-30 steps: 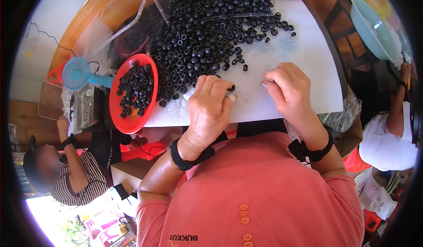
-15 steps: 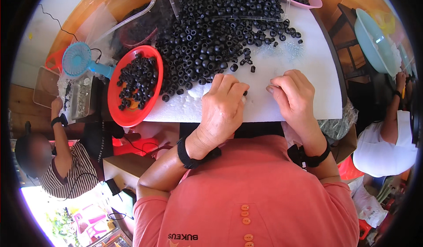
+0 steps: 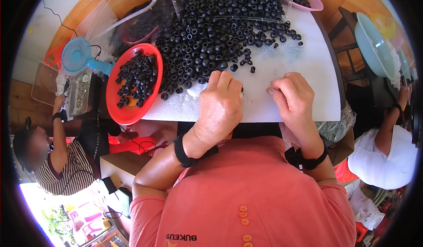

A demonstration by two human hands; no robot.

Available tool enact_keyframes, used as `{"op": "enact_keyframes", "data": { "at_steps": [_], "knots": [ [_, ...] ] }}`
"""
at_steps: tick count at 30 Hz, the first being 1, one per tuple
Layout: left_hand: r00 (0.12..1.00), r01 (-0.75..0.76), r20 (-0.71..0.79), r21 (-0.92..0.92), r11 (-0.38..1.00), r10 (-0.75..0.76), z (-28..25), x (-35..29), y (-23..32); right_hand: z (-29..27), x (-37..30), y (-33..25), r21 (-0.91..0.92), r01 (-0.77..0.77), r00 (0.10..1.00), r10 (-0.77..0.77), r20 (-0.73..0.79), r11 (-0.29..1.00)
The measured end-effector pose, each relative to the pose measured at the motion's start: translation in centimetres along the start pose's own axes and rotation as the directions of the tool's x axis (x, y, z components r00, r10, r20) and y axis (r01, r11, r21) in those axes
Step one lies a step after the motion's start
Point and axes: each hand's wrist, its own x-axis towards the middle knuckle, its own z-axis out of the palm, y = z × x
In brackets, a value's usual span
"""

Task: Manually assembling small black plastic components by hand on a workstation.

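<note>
My left hand (image 3: 220, 101) is closed over the near part of the white foam sheet (image 3: 273, 71). A small black hollow cap (image 3: 242, 89) shows at its fingertips, partly hidden by the fingers. To its right, my right hand (image 3: 294, 99) is pinched, thumb against forefinger; whatever it holds is too small to make out. Beyond both hands spreads a big pile of round black hollow caps (image 3: 198, 53). Left of the pile, a red plate (image 3: 128, 118) holds more of these caps. Tiny clear bits (image 3: 286, 51) lie scattered on the sheet.
A blue fan (image 3: 76, 55) stands left of the plate. At the back are a clear plastic bin (image 3: 246, 19) of caps and a pink bowl (image 3: 318, 4). One co-worker (image 3: 66, 167) sits at left, another (image 3: 383, 159) at right, near a pale blue basin (image 3: 374, 49).
My left hand has turned slightly, and the cap at its fingertips shows a little higher. My right hand keeps nearly the same pinch and place. The whole view has shifted slightly.
</note>
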Motion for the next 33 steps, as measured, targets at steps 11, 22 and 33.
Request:
{"op": "enact_keyframes", "data": {
  "at_steps": [11,22,33],
  "knots": [
    [0.997,-0.045,0.058,-0.097,0.994,0.051,-0.4,-0.1,-0.4,-0.3,-0.5,-0.9,0.276,-0.128,0.992,0.118,0.055,0.953],
    [0.733,0.619,0.524,-0.778,0.105,-0.434,-2.6,-1.0,0.2,2.0,0.3,-3.4,0.675,-0.315,0.949,0.243,0.203,0.667],
    [0.707,0.499,0.521,-0.847,-0.184,-0.478,-3.1,-1.8,-0.5,3.2,0.6,-5.5,0.151,0.235,0.969,-0.244,0.046,0.960]
  ]
}}
